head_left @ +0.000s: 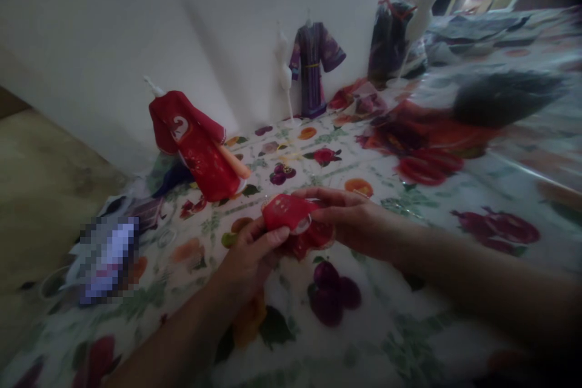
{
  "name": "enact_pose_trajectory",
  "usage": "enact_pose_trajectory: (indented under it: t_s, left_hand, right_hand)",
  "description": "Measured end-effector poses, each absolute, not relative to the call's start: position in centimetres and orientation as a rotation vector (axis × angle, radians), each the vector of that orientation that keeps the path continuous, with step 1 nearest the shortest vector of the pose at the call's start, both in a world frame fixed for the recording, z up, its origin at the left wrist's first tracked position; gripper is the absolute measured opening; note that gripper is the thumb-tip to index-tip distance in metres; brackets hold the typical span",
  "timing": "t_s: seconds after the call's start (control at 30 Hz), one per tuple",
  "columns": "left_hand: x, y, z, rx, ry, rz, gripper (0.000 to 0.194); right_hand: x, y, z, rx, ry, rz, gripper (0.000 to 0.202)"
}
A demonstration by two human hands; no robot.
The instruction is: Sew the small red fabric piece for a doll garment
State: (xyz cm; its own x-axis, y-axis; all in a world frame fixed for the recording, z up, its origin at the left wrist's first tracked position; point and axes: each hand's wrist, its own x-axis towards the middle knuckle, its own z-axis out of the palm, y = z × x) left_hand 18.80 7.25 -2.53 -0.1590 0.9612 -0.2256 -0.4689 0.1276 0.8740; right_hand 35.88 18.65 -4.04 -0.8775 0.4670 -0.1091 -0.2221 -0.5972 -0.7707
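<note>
Head cam, nearest first: what've the hands got?

L hand [248, 245] has a narrow pinch on a small red cloth garment w/ pale print [284, 212], thumb on top. R hand [361, 221] closes on its R side, thumb & fingers touching the cloth. So both hold it.

OK, & where's the garment?

B/w the hands, just above a white tablecloth printed w/ fruit & green leaves [386, 321], approx. mid-view.

Anything near L?

Yep, a blue-violet packet [113, 260] on the table's L side, pixelated, can't read it.

Further back?

Long-sleeved red robe w/ a white curl motif [207, 163], on a white stand, tilted in view. R side: a dark blurred bundle in shiny clear plastic [504, 97].

& the far end?

Bare white slim mannequin [284, 63] just beside a purple wide-sleeved robe w/ yellow belt [313, 73], both upright by a plain white wall [236, 6]. Top R, another white mannequin [421, 18], tilted & v. blurry.
</note>
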Motion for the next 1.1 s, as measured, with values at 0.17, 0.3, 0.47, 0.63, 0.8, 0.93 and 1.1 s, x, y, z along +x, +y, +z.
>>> enact_pose_trajectory:
  t_s: [0.17, 0.3, 0.47, 0.63, 0.8, 0.93, 1.1]
  left_hand:
    - [18.6, 7.3, -2.7, 0.607, 1.071, 1.435, 0.015]
    - [18.7, 7.4, -2.6, 0.583, 1.069, 1.448, 0.014]
    - [18.9, 7.3, -2.5, 0.589, 1.046, 1.447, 0.015]
    - [18.6, 6.9, -3.2, 0.739, 1.0, 1.344, 0.025]
    - [18.6, 6.7, -3.6, 0.809, 1.109, 1.314, 0.024]
    - [18.7, 6.8, -3.5, 0.813, 1.136, 1.351, 0.022]
    - [18.8, 6.9, -3.4, 0.861, 1.096, 1.332, 0.024]
  right_hand:
    - [35.8, 18.6, -3.8, -0.439, -1.069, 2.482, 0.039]
    - [35.9, 18.5, -3.7, -0.404, -1.104, 2.499, 0.042]
    - [36.0, 18.5, -3.7, -0.3, -1.203, 2.523, 0.048]
    - [36.1, 18.2, -3.5, -0.343, -1.184, 2.525, 0.05]
    - [35.9, 18.0, -3.5, -0.36, -1.169, 2.522, 0.047]
    - [35.8, 18.0, -3.7, -0.232, -1.253, 2.523, 0.049]
    - [35.7, 17.9, -3.7, -0.162, -1.297, 2.498, 0.048]
